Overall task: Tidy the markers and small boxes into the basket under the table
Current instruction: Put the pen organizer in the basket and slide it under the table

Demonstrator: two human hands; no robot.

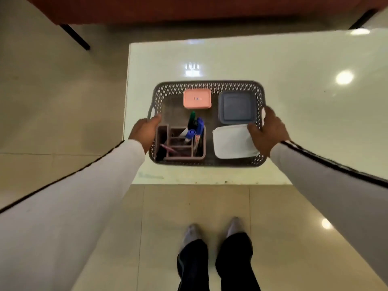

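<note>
A brown perforated basket (pixel 210 86) sits near the front edge of the glossy white table (pixel 294 101). Inside it are a pink box (pixel 197 99), a grey-blue square box (pixel 236 107), a white box (pixel 232 142) and a brown divided holder (pixel 184 157) with several markers (pixel 196 128) standing in it. My left hand (pixel 143 131) grips the basket's left handle side. My right hand (pixel 267 130) grips the right side, with the thumb over the white box's edge.
A dark red-brown piece of furniture (pixel 189 9) with black legs stands beyond the table. Beige floor tiles (pixel 63 101) lie to the left and in front, where my two feet (pixel 214 234) stand.
</note>
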